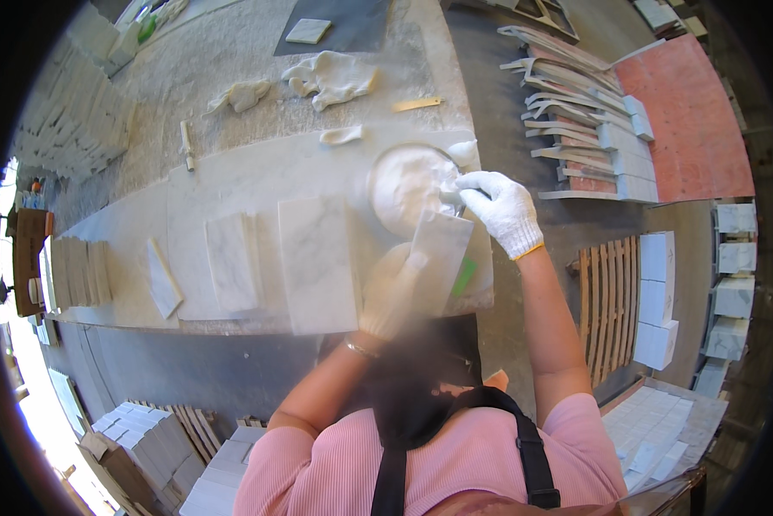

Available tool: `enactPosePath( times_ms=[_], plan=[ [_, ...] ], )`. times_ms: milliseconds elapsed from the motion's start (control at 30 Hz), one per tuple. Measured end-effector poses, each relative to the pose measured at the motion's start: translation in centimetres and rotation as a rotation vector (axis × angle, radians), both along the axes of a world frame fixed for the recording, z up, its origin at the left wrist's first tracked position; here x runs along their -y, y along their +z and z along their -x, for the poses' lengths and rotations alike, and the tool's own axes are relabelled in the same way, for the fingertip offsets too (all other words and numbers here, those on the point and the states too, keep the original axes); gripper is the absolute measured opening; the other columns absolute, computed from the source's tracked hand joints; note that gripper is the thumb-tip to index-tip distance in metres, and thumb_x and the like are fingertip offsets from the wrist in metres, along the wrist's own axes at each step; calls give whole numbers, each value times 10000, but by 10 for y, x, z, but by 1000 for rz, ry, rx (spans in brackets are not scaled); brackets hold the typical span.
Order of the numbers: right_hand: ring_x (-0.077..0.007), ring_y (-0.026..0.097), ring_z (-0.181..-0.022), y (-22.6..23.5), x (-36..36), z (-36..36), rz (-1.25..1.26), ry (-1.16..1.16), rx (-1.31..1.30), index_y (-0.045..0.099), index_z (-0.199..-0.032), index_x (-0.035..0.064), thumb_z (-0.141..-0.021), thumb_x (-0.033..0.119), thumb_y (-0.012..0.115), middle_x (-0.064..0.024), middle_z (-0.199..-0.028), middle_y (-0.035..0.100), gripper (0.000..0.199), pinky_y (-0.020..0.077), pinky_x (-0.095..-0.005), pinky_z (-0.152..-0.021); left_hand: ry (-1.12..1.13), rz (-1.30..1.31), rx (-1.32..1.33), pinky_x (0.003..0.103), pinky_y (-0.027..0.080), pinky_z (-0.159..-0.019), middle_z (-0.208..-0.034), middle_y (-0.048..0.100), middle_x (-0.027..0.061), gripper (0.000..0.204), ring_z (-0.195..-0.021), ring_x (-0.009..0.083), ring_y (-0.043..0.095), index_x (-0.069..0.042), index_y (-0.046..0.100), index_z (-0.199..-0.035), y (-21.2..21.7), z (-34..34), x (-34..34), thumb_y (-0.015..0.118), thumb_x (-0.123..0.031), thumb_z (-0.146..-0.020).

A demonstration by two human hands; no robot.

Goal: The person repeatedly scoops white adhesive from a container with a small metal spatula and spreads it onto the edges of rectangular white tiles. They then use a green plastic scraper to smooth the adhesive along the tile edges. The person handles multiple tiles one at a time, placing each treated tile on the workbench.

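Note:
My left hand (392,292), in a white glove, grips a rectangular white marble tile (441,258) and holds it tilted over the workbench. My right hand (504,209), also gloved, is closed on a small tool at the rim of a round bowl of white paste (406,185); the tool itself is mostly hidden by the glove. The bowl stands on the large marble slab (232,185) just beyond the held tile. A larger marble tile (316,262) lies flat to the left of my left hand, with a narrower tile (230,261) beside it.
Crumpled white gloves (331,77) and a rag (240,95) lie on the far bench. Stacked tiles and strips (576,129) fill the floor at right, beside a wooden pallet (610,301) and white blocks (657,301). More tile stacks (150,439) sit lower left.

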State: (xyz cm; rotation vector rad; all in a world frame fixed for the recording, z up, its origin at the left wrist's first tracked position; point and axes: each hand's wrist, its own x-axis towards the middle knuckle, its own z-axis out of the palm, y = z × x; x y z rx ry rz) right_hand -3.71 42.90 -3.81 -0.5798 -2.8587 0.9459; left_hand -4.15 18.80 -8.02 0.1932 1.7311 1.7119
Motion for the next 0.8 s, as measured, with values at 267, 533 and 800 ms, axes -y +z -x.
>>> enactPosePath(
  times_ms=[267,533,800],
  plan=[
    [-140,706,-972,-11,-34,21,43,-369,-52,755,-1226,71,-874,343,879,-37,-1063,798,461,560,-329,-888,-5,12,5,336,479,-1045,-1255,726,83,433,-1172,172,635,23,680,-1336,0,-1,0,598,-323,-1090],
    [-93,660,-1005,-39,-50,56,519,-74,-39,726,-1284,57,-901,183,840,0,-1129,744,418,526,-278,-953,16,-25,-20,325,486,-1031,-1232,726,69,397,-1145,158,636,14,688,-1321,-12,-3,2,617,-298,-1086],
    [-102,633,-1059,18,-40,-3,524,12,-184,674,-1289,40,-952,139,800,-17,-1196,692,373,525,-274,-954,26,-15,-107,414,512,-1007,-1201,734,184,424,-1120,293,688,29,680,-1280,-4,-4,-1,559,-323,-1076]
  ],
)
